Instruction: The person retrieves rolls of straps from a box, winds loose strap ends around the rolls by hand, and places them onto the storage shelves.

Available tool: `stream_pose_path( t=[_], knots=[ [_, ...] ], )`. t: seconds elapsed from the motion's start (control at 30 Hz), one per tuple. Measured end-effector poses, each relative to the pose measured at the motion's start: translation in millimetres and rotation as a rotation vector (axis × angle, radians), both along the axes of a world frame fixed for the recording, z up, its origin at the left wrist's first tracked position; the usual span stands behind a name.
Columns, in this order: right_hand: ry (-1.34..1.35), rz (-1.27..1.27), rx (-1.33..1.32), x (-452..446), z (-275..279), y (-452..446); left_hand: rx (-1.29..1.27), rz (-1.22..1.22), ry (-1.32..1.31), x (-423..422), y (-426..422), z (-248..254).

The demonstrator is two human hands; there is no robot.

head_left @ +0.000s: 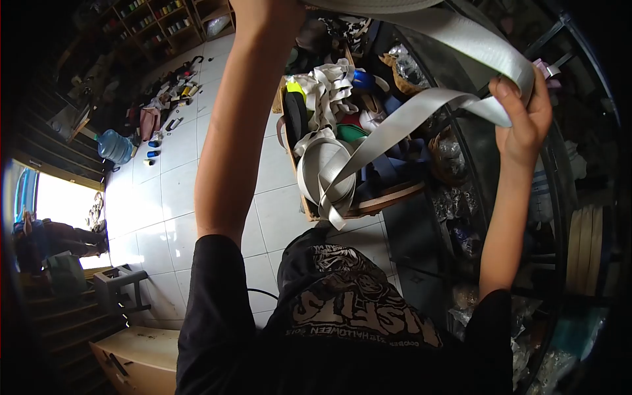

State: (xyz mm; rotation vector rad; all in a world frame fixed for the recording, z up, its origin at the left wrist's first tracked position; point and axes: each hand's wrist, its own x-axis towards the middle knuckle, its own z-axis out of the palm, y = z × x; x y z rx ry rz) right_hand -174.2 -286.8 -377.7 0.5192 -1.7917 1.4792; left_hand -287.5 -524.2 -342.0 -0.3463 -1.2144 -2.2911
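My right hand [526, 122] is closed around a wide, light grey webbing strap [405, 122], thumb on the near side. One length of it drops down to a coiled roll [313, 164] in a wooden crate, and its cut end hangs over the crate's front. Another length curves up and left from my hand to a grey roll [382, 5] cut off by the top edge. My left hand [273, 12] is raised beside that roll; only its wrist end shows and the fingers are outside the picture.
The wooden crate [309, 209] holds white, blue and green strap material. Dark shelving [474, 197] with plastic-wrapped goods runs along the right. On the tiled floor [174, 230] at left are a water bottle [115, 147], scattered spools and a grey stool [122, 286]. A wooden cabinet [141, 355] stands lower left.
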Motion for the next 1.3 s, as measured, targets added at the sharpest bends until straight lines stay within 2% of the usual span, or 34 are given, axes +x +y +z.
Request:
stream_pose_path(
  t=[0.07,0.1,0.23,0.3,0.4,0.43,0.5,0.57,0.6,0.67,0.7,0.8,0.83,0.87,0.93,0.97,1.07,1.13,1.3],
  knots=[
    [-0.095,0.247,0.139,0.3,29.0,16.0,0.059,-0.060,-0.058,-2.9,-1.1,6.1],
    [-0.138,0.261,0.154,3.9,40.1,18.5,0.076,-0.091,-0.052,-2.9,-2.6,9.6],
    [-0.304,-0.087,0.534,30.9,62.6,33.2,0.083,-0.156,0.114,-15.3,-10.9,9.1],
    [-0.351,-0.070,0.575,39.2,44.2,33.3,0.061,-0.128,0.232,-6.8,-10.9,9.2],
    [-0.916,0.021,0.672,75.6,35.6,51.3,0.202,-0.438,0.252,-32.5,-47.5,10.6],
    [-0.955,0.051,0.648,86.7,27.5,55.6,0.180,-0.226,0.273,-27.2,-30.3,9.3],
    [-1.063,0.076,0.543,107.8,20.8,68.1,0.154,0.005,0.306,-14.9,-21.5,16.8],
    [-1.196,0.002,0.428,135.2,22.3,87.2,0.143,0.028,0.322,-19.9,-35.6,15.9],
    [-1.246,-0.066,0.402,147.8,24.4,98.4,0.165,0.059,0.240,-24.1,-41.0,21.6],
    [-1.022,-0.016,0.444,168.6,15.3,111.6,0.215,0.110,0.074,-31.5,-51.5,33.2],
    [-1.103,-0.040,0.527,174.8,24.5,111.4,0.186,0.121,0.120,-31.5,-50.5,27.6],
    [-0.775,-0.315,0.975,183.0,29.2,90.8,0.120,0.112,0.186,-26.0,-50.6,13.1],
    [-0.717,-0.528,0.997,180.5,29.2,85.7,0.113,0.112,0.186,-26.7,-49.9,11.6],
    [-0.588,-0.675,0.952,176.6,27.0,90.7,0.105,0.113,0.185,-27.3,-49.3,10.3],
    [-0.424,-0.784,0.949,167.0,32.8,109.7,0.104,0.134,0.138,-28.1,-47.9,4.0],
    [-0.330,-0.783,0.931,159.2,36.7,118.7,0.133,0.158,0.080,-35.2,-49.2,4.4],
    [-0.144,-0.802,0.854,126.0,54.0,124.3,0.119,0.093,0.142,-49.5,-57.6,-4.9],
    [-0.007,-0.862,0.894,96.9,63.7,125.8,0.126,0.117,0.157,-47.8,-51.1,-9.9],
    [0.096,-0.753,0.715,25.8,71.6,126.9,0.072,0.108,0.107,-56.0,-60.5,-30.0]
  ],
)
